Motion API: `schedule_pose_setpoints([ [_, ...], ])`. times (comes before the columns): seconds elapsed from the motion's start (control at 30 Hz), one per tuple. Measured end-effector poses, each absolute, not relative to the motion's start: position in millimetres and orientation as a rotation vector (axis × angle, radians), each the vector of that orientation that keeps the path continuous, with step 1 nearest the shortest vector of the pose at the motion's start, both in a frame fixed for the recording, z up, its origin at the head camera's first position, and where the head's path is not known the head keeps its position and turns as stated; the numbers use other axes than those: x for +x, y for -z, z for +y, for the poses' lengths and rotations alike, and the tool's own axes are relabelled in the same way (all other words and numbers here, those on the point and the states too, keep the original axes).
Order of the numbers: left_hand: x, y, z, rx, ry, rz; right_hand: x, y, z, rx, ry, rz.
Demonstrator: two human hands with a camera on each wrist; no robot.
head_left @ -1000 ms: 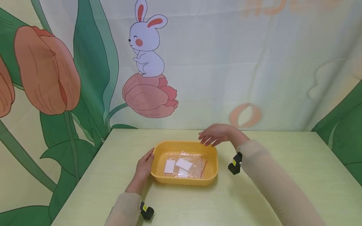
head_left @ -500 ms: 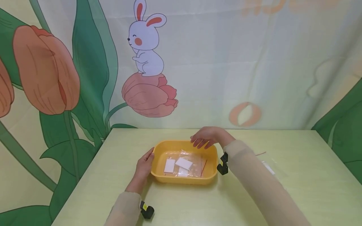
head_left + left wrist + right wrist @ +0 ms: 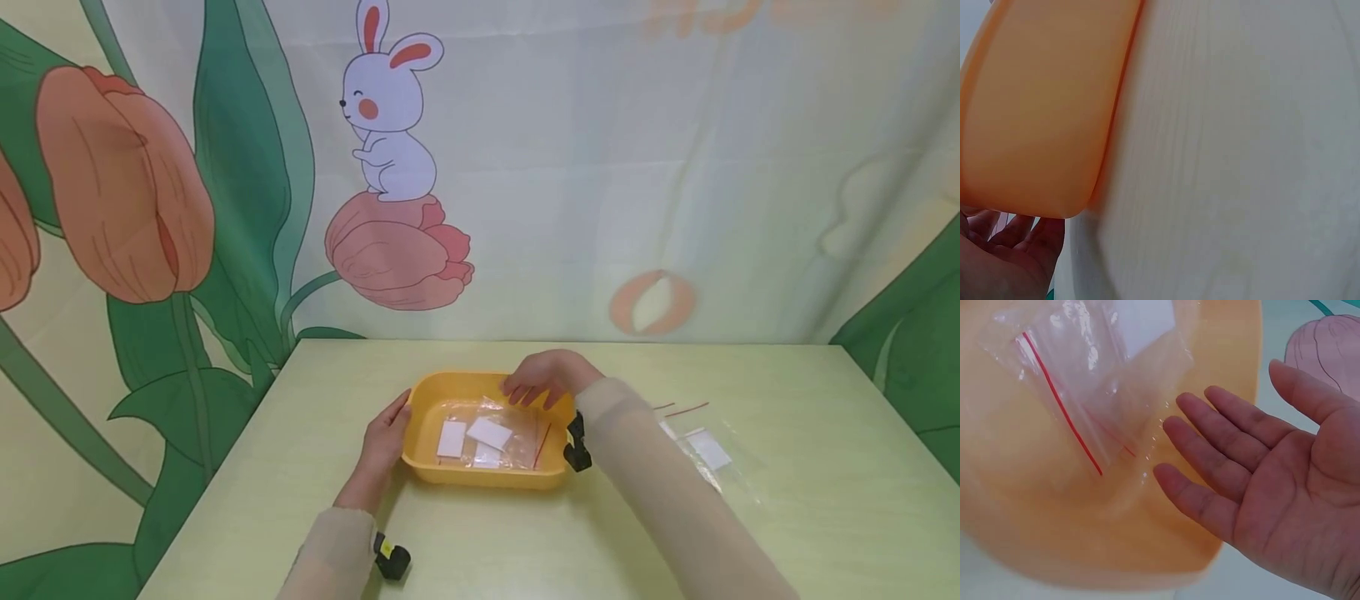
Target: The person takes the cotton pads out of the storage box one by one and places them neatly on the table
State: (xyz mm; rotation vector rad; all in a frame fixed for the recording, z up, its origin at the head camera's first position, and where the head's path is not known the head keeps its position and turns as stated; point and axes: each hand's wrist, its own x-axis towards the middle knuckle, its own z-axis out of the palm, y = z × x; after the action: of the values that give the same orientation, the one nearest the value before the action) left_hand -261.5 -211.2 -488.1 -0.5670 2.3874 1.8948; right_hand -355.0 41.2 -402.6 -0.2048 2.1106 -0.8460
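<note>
A yellow plastic basin (image 3: pixel 480 477) sits on the table. My left hand (image 3: pixel 384 437) holds its left end, the thumb at the rim; in the left wrist view the fingers (image 3: pixel 1044 240) lie against the basin's end. Inside are several clear zip bags (image 3: pixel 519 446) with red seal lines and white rectangular pieces (image 3: pixel 452 439). Above the basin's back right part hovers my right hand (image 3: pixel 549 377), fingers spread and holding nothing. The right wrist view shows its palm (image 3: pixel 1297 500) beside a red-lined zip bag (image 3: pixel 1104 394).
More clear zip bags (image 3: pixel 708 450) with red lines and a white piece lie on the table right of the basin, partly covered by my right sleeve (image 3: pixel 660 475). A printed curtain (image 3: pixel 555 167) hangs behind the table's back edge.
My right hand has moved left and down, from beyond the basin's back right rim to over its inside. The bags on the right have come into view from behind the sleeve. The left hand stays put.
</note>
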Motion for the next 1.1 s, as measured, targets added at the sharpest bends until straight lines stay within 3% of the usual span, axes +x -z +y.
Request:
schedule_pose_setpoints([
  [1.1,-262.0,487.3,-209.9,-0.573,-1.914,2.421,-355.0,415.4,25.9,-0.166,0.709,2.16],
])
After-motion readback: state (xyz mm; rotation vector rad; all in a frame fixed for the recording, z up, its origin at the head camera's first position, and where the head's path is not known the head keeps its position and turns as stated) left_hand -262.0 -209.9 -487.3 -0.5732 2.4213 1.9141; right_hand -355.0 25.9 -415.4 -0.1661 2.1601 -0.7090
